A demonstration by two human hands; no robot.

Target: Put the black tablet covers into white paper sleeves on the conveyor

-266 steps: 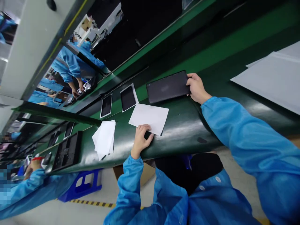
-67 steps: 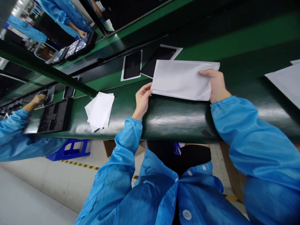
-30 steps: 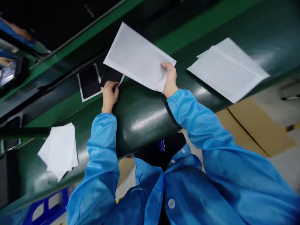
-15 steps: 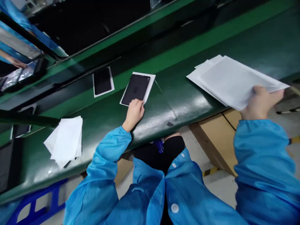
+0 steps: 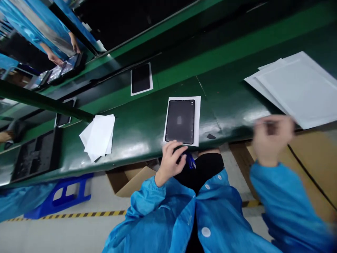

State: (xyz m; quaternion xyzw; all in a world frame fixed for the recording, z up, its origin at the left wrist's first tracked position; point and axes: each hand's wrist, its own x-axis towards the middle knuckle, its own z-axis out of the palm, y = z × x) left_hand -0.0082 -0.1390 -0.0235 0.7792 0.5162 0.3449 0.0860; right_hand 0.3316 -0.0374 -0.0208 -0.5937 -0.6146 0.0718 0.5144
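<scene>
A black tablet-shaped panel (image 5: 180,121) with a small cutout in its upper right corner lies on a white sheet (image 5: 197,123) on the green bench. My left hand (image 5: 172,160) is at the near edge of this sheet, fingers apart, fingertips at the panel's lower edge. Blurred by motion, my right hand (image 5: 273,138) hovers over the bench's front edge, its fingers curled; whether it holds anything cannot be made out. Beyond it, a stack of large white sheets (image 5: 302,89) lies on the right of the bench. A small dark piece (image 5: 211,136) rests right of the panel.
Another black panel on white paper (image 5: 141,79) lies farther back. Loose white papers (image 5: 98,137) are to the left, near a green post (image 5: 47,103) and a black tray (image 5: 37,154). Cardboard boxes (image 5: 131,179) stand below. Co-workers' hands (image 5: 55,58) work at upper left.
My right hand has let go of the white sheet stack and moved left. The panel and its paper now lie straighter and nearer the front edge, with my left hand's fingers more spread.
</scene>
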